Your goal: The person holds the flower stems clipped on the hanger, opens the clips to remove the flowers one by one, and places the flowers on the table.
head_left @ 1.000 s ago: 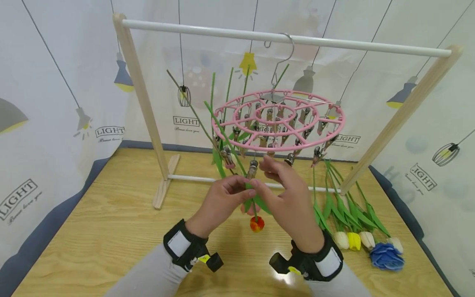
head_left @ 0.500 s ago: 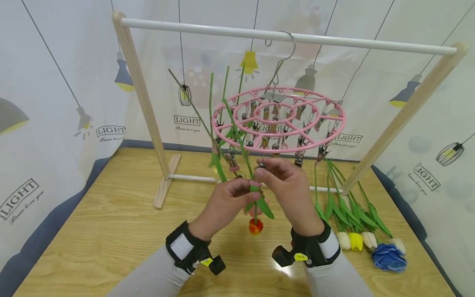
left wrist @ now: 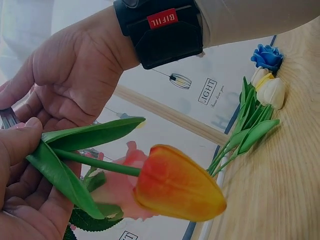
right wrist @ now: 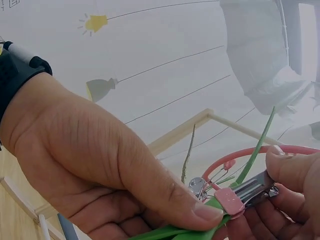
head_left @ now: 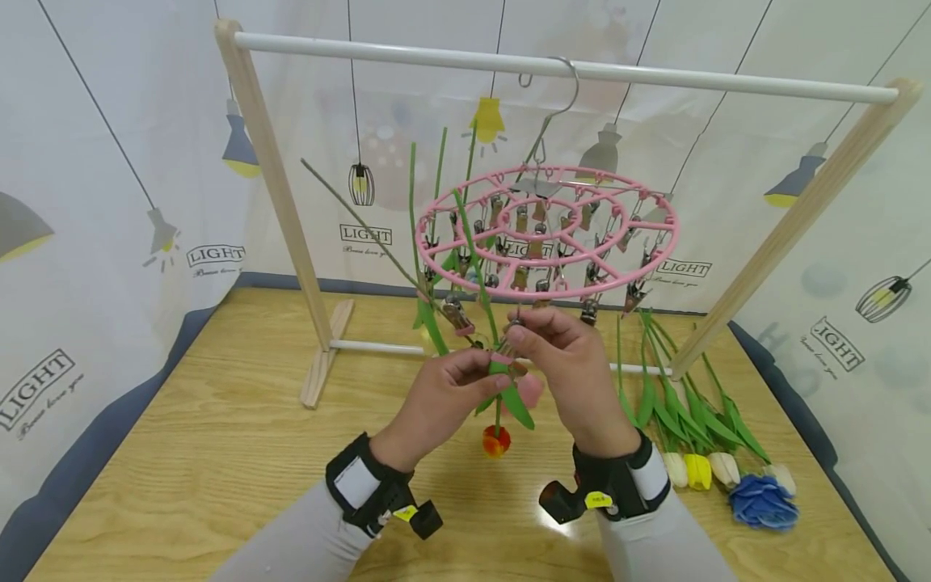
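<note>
An orange-red tulip [head_left: 497, 441] hangs head down, its green stem pinched between the thumb and fingers of my left hand [head_left: 452, 390]. My right hand [head_left: 578, 368] pinches the metal handles of a clip [right wrist: 255, 189] under the pink round hanger [head_left: 429, 259]. The clip's pink tip overlaps the stem in the right wrist view, just beyond the left thumb. I cannot tell whether its jaws grip the stem. Seen from the left wrist, the tulip's leaves [left wrist: 95, 132] spread beside the fingers, with a pink flower [left wrist: 120, 185] behind the bloom.
The hanger hooks over a white rod [head_left: 407, 56] on a wooden stand [head_left: 280, 194]. Several clips dangle from its rings, and other stems rise upside down at its left. White and yellow tulips [head_left: 698, 471] and a blue flower [head_left: 764, 501] lie at the table's right.
My right hand's raised fingers have closed on the clip's handles. The clip and the tulip's stem top have shifted right, while my left hand has kept its pinch on the stem.
</note>
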Tool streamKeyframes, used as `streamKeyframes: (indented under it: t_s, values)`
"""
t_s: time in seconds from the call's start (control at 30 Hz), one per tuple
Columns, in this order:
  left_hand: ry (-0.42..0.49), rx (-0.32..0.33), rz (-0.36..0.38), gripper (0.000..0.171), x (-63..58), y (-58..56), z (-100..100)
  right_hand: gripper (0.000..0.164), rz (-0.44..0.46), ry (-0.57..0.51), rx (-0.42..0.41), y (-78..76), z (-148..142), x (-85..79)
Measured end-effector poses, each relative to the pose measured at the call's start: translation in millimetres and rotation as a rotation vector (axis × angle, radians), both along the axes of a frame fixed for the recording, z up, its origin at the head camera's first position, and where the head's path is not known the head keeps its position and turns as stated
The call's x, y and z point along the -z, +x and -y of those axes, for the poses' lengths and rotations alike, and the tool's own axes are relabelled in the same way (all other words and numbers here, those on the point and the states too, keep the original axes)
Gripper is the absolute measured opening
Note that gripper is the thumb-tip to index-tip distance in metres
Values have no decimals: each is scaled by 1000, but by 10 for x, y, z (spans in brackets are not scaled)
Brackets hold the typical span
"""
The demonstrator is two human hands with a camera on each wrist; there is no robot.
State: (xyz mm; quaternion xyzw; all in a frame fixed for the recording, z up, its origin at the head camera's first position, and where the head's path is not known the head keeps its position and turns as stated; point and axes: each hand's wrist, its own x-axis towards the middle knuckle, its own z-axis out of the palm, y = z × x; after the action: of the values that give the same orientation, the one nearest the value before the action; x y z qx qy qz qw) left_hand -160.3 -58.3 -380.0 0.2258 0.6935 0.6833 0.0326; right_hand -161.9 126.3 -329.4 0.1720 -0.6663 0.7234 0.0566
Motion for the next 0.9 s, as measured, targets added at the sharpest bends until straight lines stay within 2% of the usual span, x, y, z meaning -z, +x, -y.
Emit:
streamKeyframes:
  t_s: [0.33,0.73,0.9]
  values:
    - [-28,-9,-2,21,-38,31,-18,8,-36,17,7,14,-6,-9]
    - [-27,-13,8,22,-19,24,-27,17,-99,19,16,27,-11,5]
    - [-5,16,-5,22,7,13,-34,19,-145,2,25,33,-29,-6]
